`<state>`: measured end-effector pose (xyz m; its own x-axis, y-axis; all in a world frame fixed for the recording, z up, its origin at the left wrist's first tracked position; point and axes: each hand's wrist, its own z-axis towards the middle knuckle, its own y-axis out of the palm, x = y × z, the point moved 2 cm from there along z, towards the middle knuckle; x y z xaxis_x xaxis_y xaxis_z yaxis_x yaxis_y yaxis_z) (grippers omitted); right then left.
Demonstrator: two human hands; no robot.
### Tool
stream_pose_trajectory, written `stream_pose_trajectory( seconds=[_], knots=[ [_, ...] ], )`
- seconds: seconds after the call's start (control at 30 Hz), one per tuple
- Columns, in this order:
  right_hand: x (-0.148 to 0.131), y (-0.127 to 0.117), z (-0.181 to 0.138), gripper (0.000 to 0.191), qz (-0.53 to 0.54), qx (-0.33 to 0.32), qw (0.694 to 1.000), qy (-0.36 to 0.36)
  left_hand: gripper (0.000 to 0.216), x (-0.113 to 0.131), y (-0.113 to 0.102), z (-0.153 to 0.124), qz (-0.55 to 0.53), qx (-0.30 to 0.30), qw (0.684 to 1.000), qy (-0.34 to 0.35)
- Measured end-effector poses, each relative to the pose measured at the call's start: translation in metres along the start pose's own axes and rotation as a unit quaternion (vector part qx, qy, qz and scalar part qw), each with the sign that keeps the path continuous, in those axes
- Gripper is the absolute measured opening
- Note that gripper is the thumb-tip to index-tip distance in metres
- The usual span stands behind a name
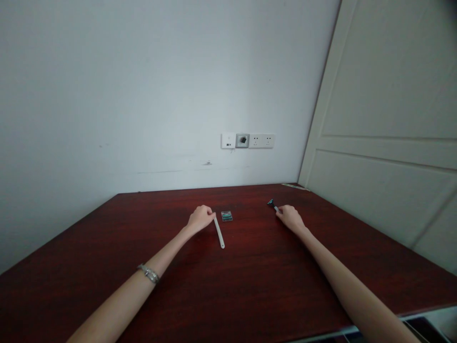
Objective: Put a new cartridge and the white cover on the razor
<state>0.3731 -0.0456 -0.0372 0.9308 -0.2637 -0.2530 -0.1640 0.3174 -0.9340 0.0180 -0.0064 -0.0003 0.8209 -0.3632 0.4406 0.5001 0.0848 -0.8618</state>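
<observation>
Much dark-red tabletop (221, 295) spreads across the lower frame, its far edge beyond the outstretched left hand (202, 217) pinching a white stick (219, 232) near centre and right hand (291, 217) gripping a razor (271, 203) right of centre.

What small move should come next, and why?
Probably bring the right hand, with its razor, nearer the clear case: the case lies between the hands, closer to the left hand, which already holds the white stick.

Head view, forward and down
</observation>
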Motion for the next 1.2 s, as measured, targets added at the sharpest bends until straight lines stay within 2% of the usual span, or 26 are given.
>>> stream_pose_trajectory(
  seconds=[0.17,0.33,0.47,0.63,0.8,0.97,1.2],
  knots=[
    [-0.002,0.0,-0.004,0.03,-0.005,-0.01,1.0,0.02,0.026,-0.006,0.0,0.005,-0.001,0.008,1.0,-0.002],
    [-0.013,-0.013,-0.012,0.033,-0.036,-0.003,0.999,0.015,0.022,-0.017,-0.008,0.014,-0.043,0.04,0.998,-0.007],
    [-0.055,-0.025,-0.028,0.031,-0.032,0.029,0.997,-0.057,0.021,-0.028,-0.015,0.026,-0.115,0.062,0.991,-0.024],
    [-0.136,-0.02,-0.065,0.033,0.017,-0.077,0.983,-0.166,0.021,-0.041,-0.017,0.04,-0.218,0.065,0.972,-0.063],
    [-0.194,-0.011,-0.088,0.045,-0.005,-0.107,0.969,-0.225,0.023,-0.048,-0.018,0.045,-0.248,0.059,0.965,-0.064],
    [-0.219,-0.002,-0.09,0.045,-0.008,-0.117,0.965,-0.236,0.024,-0.055,-0.021,0.044,-0.257,0.05,0.964,-0.054],
    [-0.226,0.005,-0.093,0.037,-0.023,-0.132,0.964,-0.23,0.026,-0.064,-0.017,0.049,-0.271,0.04,0.961,-0.043]
  ],
)
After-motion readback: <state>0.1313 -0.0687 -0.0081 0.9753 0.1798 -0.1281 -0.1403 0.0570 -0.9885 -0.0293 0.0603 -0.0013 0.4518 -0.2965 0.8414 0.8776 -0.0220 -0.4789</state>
